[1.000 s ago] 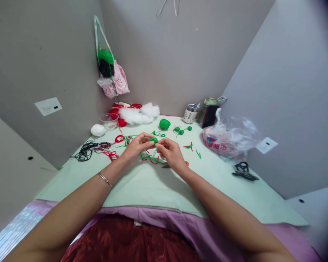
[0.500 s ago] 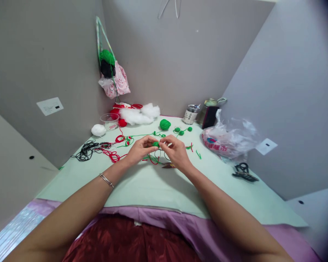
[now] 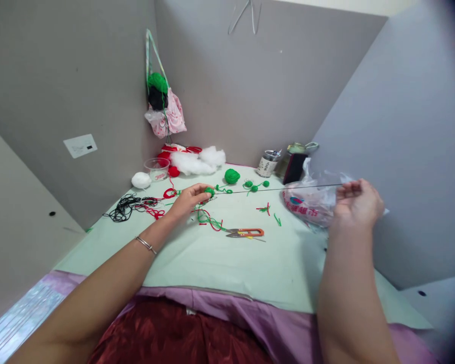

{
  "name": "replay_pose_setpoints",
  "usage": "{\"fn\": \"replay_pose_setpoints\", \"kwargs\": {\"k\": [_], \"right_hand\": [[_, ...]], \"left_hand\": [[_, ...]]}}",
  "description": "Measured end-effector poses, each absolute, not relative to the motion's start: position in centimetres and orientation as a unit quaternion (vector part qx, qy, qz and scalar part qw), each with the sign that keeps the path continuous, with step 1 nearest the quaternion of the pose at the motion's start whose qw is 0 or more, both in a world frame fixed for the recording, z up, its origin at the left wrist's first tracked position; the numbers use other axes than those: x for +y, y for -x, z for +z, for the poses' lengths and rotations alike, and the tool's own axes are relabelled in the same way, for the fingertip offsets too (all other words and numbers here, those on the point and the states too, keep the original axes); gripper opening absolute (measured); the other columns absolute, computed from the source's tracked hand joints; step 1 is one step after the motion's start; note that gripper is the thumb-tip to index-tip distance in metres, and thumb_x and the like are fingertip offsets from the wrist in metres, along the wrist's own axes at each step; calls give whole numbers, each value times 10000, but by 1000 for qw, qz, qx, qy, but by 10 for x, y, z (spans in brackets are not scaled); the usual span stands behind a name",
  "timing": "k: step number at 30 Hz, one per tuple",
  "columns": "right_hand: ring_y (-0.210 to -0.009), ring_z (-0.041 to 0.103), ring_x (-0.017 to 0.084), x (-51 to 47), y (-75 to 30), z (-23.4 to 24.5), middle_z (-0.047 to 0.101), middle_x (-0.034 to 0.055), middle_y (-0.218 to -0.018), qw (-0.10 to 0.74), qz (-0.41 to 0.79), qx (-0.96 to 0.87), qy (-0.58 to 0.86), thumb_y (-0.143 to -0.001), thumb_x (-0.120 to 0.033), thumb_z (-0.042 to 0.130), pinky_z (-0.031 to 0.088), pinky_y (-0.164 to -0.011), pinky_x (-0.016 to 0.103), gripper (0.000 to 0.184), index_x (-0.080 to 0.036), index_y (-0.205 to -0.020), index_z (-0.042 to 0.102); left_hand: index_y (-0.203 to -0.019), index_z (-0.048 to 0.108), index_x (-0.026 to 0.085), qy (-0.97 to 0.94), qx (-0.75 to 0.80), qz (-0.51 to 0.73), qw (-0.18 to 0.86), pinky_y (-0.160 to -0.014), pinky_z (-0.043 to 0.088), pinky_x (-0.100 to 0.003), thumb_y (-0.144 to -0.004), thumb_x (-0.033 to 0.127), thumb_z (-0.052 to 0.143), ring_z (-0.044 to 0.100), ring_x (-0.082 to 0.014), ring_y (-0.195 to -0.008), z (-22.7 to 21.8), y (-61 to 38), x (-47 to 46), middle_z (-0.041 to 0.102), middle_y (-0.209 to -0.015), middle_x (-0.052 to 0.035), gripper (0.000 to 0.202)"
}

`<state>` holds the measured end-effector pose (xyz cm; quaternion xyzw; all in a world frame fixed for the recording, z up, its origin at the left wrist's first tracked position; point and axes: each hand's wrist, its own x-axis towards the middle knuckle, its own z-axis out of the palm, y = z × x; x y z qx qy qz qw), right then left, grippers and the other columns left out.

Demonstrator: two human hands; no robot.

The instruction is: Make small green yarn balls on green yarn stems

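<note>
My left hand (image 3: 191,201) pinches a small green crocheted piece (image 3: 210,192) between thumb and fingers, above the middle of the table. A thin black thread (image 3: 284,189) runs taut from that piece across to the far right. There my right hand (image 3: 358,202) is closed on the thread's other end, beside the plastic bag; whether a needle is in its fingers cannot be made out. Below the left hand lie loose green and red yarn ends (image 3: 211,220). Orange-handled thread snips (image 3: 246,232) rest on the table between the two arms.
Behind are a green yarn ball (image 3: 232,176), small green balls (image 3: 254,188), white stuffing (image 3: 197,162) and a clear tub (image 3: 157,170). Tangled black yarn (image 3: 125,208) lies left. A plastic bag (image 3: 307,202), a can (image 3: 267,164) and a phone-like dark slab (image 3: 296,169) stand right.
My right hand has moved away from the left, far to the right, drawing the black thread out straight. My left hand still holds the green piece. The snips are now uncovered.
</note>
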<state>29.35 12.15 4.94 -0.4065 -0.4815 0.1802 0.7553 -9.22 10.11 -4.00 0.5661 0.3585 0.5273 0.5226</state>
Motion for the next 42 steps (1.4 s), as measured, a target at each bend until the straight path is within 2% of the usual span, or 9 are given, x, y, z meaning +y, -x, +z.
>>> {"fn": "replay_pose_setpoints", "kwargs": {"k": [3, 8, 11, 15, 22, 28, 35, 38, 42], "right_hand": [[-442, 389, 89, 121, -268, 41, 455, -66, -548, 793, 216, -397, 409, -653, -268, 640, 314, -436, 215, 235, -261, -875, 565], [-551, 488, 108, 108, -163, 11, 596, 2, -662, 539, 306, -654, 434, -749, -320, 650, 396, -528, 252, 198, -176, -870, 713], [-631, 508, 123, 97, -123, -7, 598, 15, -733, 455, 249, -750, 411, -804, -333, 640, 404, -594, 263, 184, -187, -872, 728], [-620, 486, 124, 89, -108, -17, 536, -2, -703, 423, 164, -791, 411, -838, -276, 630, 383, -606, 260, 113, -201, -866, 711], [-636, 515, 123, 84, -105, -19, 574, 7, -765, 352, 34, -839, 413, -848, -167, 568, 369, -600, 242, 96, -202, -819, 652], [-682, 524, 156, 103, -133, -9, 587, 34, -774, 405, -79, -787, 458, -787, -132, 542, 371, -636, 268, 83, -184, -765, 602], [-574, 464, 120, 124, -193, 10, 538, -9, -637, 507, -30, -657, 557, -722, -175, 583, 352, -588, 256, 52, -172, -679, 612], [-591, 485, 118, 123, -194, 12, 570, 4, -678, 530, 31, -661, 531, -769, -229, 565, 377, -595, 256, 110, -158, -755, 648], [-613, 522, 119, 114, -185, 16, 571, 0, -702, 529, 157, -704, 448, -863, -276, 475, 422, -613, 255, 269, -159, -1015, 663]], "left_hand": [[-1031, 686, 181, -571, 359, 514, 530, -867, 427, -337, -740, 376, 700, 564, -168, -873, -42, 90, 100, 654, -981, -52, 351], [-1021, 704, 192, -586, 346, 497, 538, -881, 431, -346, -757, 400, 689, 570, -189, -928, -42, 84, 97, 660, -1020, -70, 336], [-1026, 706, 198, -598, 339, 487, 539, -873, 430, -346, -761, 406, 689, 574, -191, -933, -42, 82, 95, 662, -1029, -70, 337], [-1054, 700, 199, -609, 342, 471, 539, -869, 426, -354, -742, 430, 703, 583, -183, -884, -44, 80, 95, 669, -991, -60, 388], [-951, 700, 172, -610, 352, 454, 545, -828, 443, -333, -729, 472, 704, 570, -173, -835, -50, 79, 97, 658, -930, -53, 373], [-1026, 714, 190, -610, 360, 439, 553, -816, 442, -340, -737, 452, 707, 594, -178, -811, -47, 81, 96, 679, -950, -65, 390], [-1035, 718, 185, -599, 331, 445, 577, -883, 442, -353, -749, 410, 711, 600, -188, -887, -39, 84, 93, 684, -1042, -89, 364], [-1054, 705, 185, -598, 325, 436, 589, -910, 446, -367, -748, 397, 719, 614, -188, -892, -37, 83, 91, 683, -1046, -84, 372], [-1112, 662, 190, -598, 306, 436, 599, -940, 450, -388, -744, 358, 734, 624, -198, -947, -38, 84, 90, 666, -1108, -91, 411]]}}
